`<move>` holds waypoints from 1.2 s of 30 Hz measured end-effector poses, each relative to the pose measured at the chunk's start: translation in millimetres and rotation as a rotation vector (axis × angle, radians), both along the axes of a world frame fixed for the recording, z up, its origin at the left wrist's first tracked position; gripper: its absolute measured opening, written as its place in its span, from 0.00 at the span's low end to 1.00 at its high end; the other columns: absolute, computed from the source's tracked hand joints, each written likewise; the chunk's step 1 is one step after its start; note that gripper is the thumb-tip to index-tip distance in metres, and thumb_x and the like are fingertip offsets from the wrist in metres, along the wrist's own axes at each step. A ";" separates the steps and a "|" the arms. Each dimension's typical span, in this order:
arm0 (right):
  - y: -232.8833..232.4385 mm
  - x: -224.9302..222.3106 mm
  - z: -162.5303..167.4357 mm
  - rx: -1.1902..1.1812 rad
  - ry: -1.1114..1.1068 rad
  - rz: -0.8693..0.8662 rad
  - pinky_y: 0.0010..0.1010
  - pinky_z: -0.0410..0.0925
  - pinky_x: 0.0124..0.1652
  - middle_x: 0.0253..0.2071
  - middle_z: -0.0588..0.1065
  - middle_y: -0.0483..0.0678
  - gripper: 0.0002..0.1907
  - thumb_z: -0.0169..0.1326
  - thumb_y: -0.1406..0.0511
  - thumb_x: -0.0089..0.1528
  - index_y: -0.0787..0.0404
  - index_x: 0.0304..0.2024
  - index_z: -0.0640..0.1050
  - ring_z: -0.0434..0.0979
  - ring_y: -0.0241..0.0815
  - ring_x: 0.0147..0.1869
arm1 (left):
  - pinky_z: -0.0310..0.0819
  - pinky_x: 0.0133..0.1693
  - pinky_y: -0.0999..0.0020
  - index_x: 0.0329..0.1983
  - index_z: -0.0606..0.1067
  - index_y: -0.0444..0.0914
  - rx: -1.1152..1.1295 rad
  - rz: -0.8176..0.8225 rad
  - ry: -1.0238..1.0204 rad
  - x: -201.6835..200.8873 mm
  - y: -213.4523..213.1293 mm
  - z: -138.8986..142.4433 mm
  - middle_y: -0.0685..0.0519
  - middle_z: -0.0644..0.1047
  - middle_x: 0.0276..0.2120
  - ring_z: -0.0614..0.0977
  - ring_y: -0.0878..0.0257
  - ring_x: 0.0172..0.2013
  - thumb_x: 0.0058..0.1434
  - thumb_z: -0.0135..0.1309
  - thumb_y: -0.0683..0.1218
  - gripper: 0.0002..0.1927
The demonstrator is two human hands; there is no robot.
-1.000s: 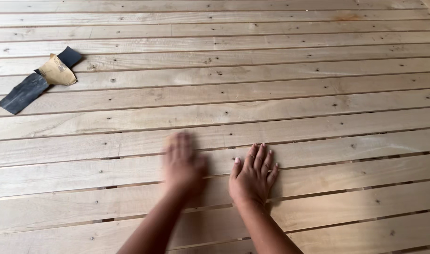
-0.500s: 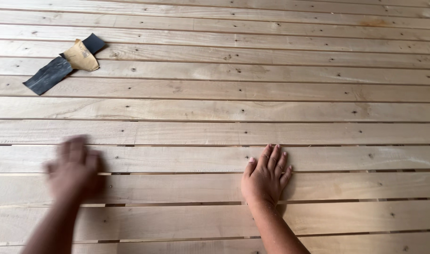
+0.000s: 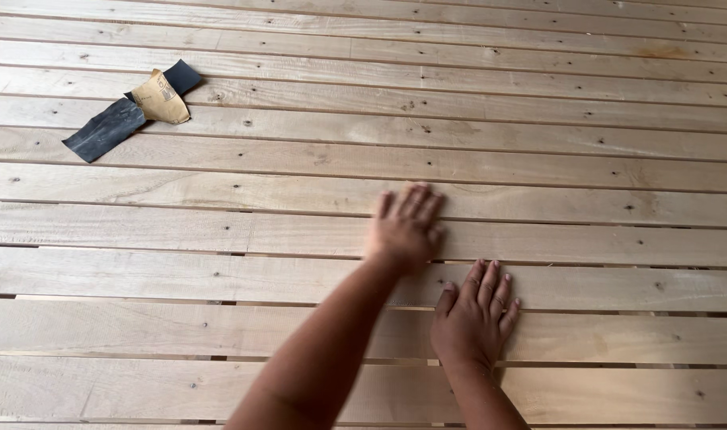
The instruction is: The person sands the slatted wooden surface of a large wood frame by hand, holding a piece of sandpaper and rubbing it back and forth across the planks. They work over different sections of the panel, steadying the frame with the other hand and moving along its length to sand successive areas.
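Observation:
A surface of pale wooden planks [image 3: 220, 183] with nail heads and narrow gaps fills the view. My right hand [image 3: 475, 314] lies flat on a near plank, fingers spread, holding nothing. My left hand [image 3: 405, 225] is blurred by motion and rests palm down on the plank just beyond the right hand, fingers together and pointing away; it holds nothing that I can see. A dark strip of sandpaper [image 3: 128, 111] with a folded tan back lies at the far left, well away from both hands.
Dark gaps run between the nearer planks [image 3: 180, 302]. A reddish stain [image 3: 658, 52] marks a far plank at the upper right.
My left hand has swept from the far left across the planks to just above my right hand. The right hand has stayed flat in place. The view has shifted slightly.

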State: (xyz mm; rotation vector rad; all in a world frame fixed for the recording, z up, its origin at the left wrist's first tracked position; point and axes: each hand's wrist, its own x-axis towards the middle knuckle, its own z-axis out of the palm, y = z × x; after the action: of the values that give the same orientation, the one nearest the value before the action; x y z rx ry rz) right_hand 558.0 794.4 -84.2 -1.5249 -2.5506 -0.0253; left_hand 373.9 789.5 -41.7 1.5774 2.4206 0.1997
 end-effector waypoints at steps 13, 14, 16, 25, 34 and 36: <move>0.2 -2.2 -1.9 0.006 -0.004 -0.001 0.51 0.30 0.71 0.79 0.42 0.50 0.38 0.32 0.49 0.67 0.57 0.76 0.47 0.35 0.50 0.81 | 0.30 0.73 0.52 0.80 0.45 0.42 -0.012 0.894 0.074 -181.0 -188.4 -21.8 0.45 0.44 0.78 0.40 0.51 0.77 0.70 0.29 0.68 0.42; -0.2 -1.6 -2.7 0.011 -0.014 -0.004 0.51 0.31 0.72 0.80 0.42 0.49 0.38 0.32 0.49 0.67 0.56 0.76 0.47 0.36 0.50 0.82 | 0.29 0.72 0.51 0.80 0.45 0.44 0.048 0.728 0.112 -159.8 -154.3 -21.6 0.47 0.42 0.79 0.40 0.53 0.77 0.68 0.32 0.67 0.42; -0.5 -0.7 -3.6 0.029 -0.042 -0.014 0.51 0.32 0.72 0.80 0.43 0.49 0.38 0.32 0.50 0.68 0.56 0.77 0.48 0.37 0.50 0.82 | 0.27 0.71 0.52 0.79 0.43 0.48 0.046 0.442 0.070 -97.9 -69.6 -17.9 0.53 0.40 0.78 0.38 0.53 0.76 0.70 0.29 0.66 0.38; -3.8 -0.2 2.5 0.005 0.007 0.001 0.49 0.33 0.73 0.79 0.45 0.49 0.37 0.33 0.50 0.68 0.57 0.76 0.50 0.38 0.50 0.82 | 0.29 0.71 0.43 0.79 0.49 0.50 0.200 0.120 0.078 -14.6 15.8 -12.9 0.58 0.46 0.78 0.45 0.61 0.77 0.69 0.31 0.59 0.34; -11.7 -9.2 14.8 -0.011 -0.048 -0.024 0.51 0.31 0.71 0.79 0.43 0.50 0.37 0.31 0.50 0.68 0.57 0.76 0.47 0.36 0.50 0.81 | 0.28 0.69 0.43 0.79 0.40 0.51 -0.020 0.873 0.103 -208.5 -244.3 -0.7 0.53 0.39 0.77 0.39 0.54 0.76 0.70 0.20 0.64 0.35; -11.8 -9.5 14.4 -0.022 -0.030 -0.035 0.50 0.31 0.72 0.79 0.43 0.50 0.37 0.31 0.50 0.68 0.57 0.76 0.47 0.36 0.50 0.81 | 0.29 0.70 0.47 0.79 0.40 0.47 0.018 0.853 0.113 -196.3 -224.6 -6.8 0.51 0.39 0.78 0.39 0.52 0.76 0.71 0.21 0.65 0.36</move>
State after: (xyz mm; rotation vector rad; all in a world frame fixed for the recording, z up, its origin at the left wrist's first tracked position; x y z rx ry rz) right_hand 548.4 782.7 -69.8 -1.5891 -2.5552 -0.0245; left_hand 177.6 565.0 -48.5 0.4717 3.0269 0.2777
